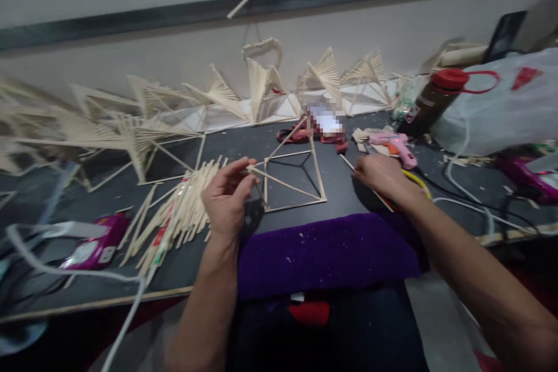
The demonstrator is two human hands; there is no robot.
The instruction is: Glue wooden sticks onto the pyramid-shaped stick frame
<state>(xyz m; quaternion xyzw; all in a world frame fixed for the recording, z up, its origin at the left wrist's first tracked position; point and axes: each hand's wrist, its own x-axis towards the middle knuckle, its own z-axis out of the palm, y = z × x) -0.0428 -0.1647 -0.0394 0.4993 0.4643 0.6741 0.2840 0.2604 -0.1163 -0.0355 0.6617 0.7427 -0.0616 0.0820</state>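
Note:
A frame of thin wooden sticks stands on the dark table in front of me, with a square base and slanting sticks above it. At its left corner my left hand is closed in a pinch on the frame's stick end. My right hand is closed on a thin wooden stick, which sticks out on both sides of the fingers. Just beyond that hand lies a pink glue gun. To the left of the frame is a pile of loose wooden sticks.
Several finished stick structures line the wall. A purple cloth covers the table's front edge. At right are a dark bottle with a red lid, a plastic bag and cables. A phone lies behind the frame.

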